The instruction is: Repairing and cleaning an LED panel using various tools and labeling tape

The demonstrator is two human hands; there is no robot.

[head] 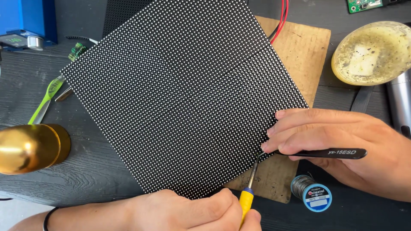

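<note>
Tweezers (pixel 325 153), black and slim, sit pinched in the right hand (pixel 342 145), whose fingers (pixel 299 128) are closed narrowly round them; their tip meets the lower right edge of the LED matrix panel (pixel 180 94); the left hand (pixel 201 211) comes up from the bottom, its fingers wrapped tight about the yellow handle of a soldering iron (pixel 247 196), and the iron's thin metal tip reaches the same spot on the panel's edge, touching or all but touching the tweezers' point. That panel, black and studded with rows of tiny pale dots, lies turned like a diamond on a brown board (pixel 299 55) in the middle of the dark desk (pixel 98 171); red and black wires (pixel 280 21) run out from behind its top corner. Near the right hand, just off the board, lies a spool of solder wire (pixel 311 191) with a blue label; further up on the right stands a grimy yellowish round tub (pixel 372 53). On the left side, a brass-coloured rounded object (pixel 30 147) and a green-handled tool (pixel 45 102) lie well apart from the work; a blue device (pixel 25 21) sits in the far corner.
</note>
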